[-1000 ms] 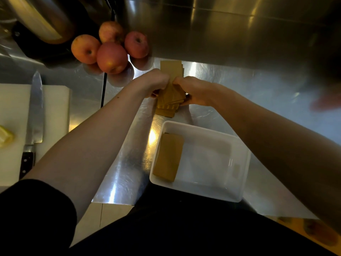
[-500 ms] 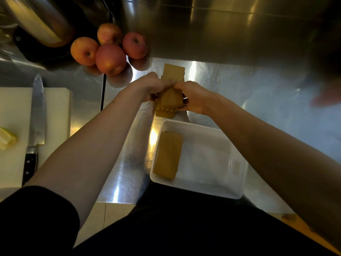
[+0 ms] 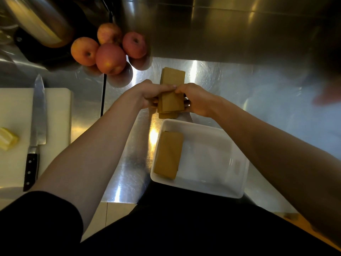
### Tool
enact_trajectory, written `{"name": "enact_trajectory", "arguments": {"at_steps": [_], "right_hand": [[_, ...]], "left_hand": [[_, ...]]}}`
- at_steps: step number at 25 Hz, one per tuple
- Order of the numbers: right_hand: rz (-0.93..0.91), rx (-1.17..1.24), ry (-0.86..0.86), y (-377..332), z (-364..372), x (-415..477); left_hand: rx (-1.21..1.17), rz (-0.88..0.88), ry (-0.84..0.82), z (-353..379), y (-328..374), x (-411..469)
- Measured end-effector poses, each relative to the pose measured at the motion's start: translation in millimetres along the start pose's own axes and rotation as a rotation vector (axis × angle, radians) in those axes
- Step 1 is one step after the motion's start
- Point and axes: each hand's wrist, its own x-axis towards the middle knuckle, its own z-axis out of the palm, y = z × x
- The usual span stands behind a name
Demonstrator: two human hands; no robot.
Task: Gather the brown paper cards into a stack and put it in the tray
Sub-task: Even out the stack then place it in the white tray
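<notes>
Head view: looks down over both bare forearms onto a shiny steel desk (image 3: 221, 84).
Brown paper cards: a bundle of flat, tan, rectangular cards (image 3: 170, 103) held above the desk just beyond the tray's far rim; matte, plain kraft colour, long edges running away from the person.
Stack alignment: uneven; lower cards stick out below the top card at the near end, and a further part shows past the fingers at the far end.
Left hand (image 3: 150, 96): clenched on the left edge of the cards, fingers curled under, thumb across the top.
Right hand (image 3: 195, 99): grasping the right edge of the same cards, its thumb tip meeting the left thumb over the top card.
Tray (image 3: 238, 182): white, rectangular, shallow, at the near edge of the desk right in front of the person.
Cards in tray (image 3: 168, 157): a tidy brown pile lying flat against the tray's left wall; the rest of the tray floor is bare white.
Apples (image 3: 110, 58): four reddish-yellow ones clustered at the back left, mirrored in the steel.
Cutting board (image 3: 57, 117): white, on the left.
Knife (image 3: 36, 130): lies on the board, black riveted handle toward the person.
</notes>
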Motion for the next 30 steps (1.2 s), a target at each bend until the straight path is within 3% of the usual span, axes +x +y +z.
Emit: {"name": "enact_trajectory", "arguments": {"at_steps": [9,14,17,23,30], "right_hand": [[-0.075,-0.001,-0.065,17.7,-19.0,6.0],[-0.046,0.065,-0.172,17.6,-30.4,6.3],[-0.060,-0.031,-0.226,19.4,-38.1,8.4],[-0.391,-0.361,-0.058,5.1,-36.1,6.6],[-0.587,-0.556,0.099,11.4,-19.0,1.7]], "left_hand": [[0.237,0.118,0.028,-0.4,-10.5,0.0],[0.271,0.200,0.004,0.1,-18.0,-5.4],[0.268,0.320,-0.030,2.0,-29.4,-8.7],[0.272,0.662,-0.018,0.5,-32.4,-12.4],[0.410,0.774,0.026,12.9,-32.7,-13.4]]}}
